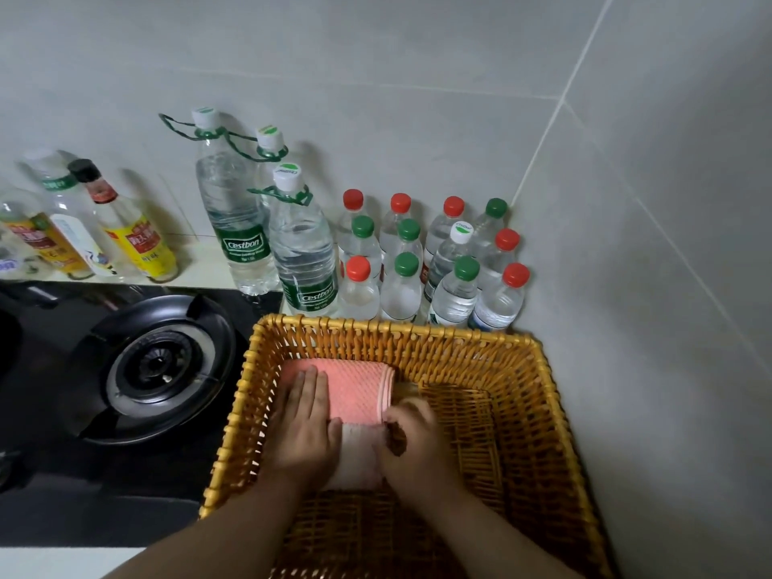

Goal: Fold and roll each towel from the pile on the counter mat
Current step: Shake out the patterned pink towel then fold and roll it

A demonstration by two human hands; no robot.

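A pink waffle-textured towel (355,386), folded or rolled, lies inside the wicker basket (543,394) against its far left wall. Just in front of it sits a pale whitish rolled towel (359,453). My left hand (303,424) lies flat, its fingers stretched over the pink towel's left part and its palm against the pale roll. My right hand (413,436) has curled fingers gripping the right end of the pale roll, at the pink towel's near right corner. No towel pile or counter mat is visible.
A black gas stove burner (154,369) sits left of the basket. Several small water bottles (455,286) and large bottles (305,248) stand behind it against the tiled wall. Sauce bottles (133,231) line the far left. A tiled wall closes the right side.
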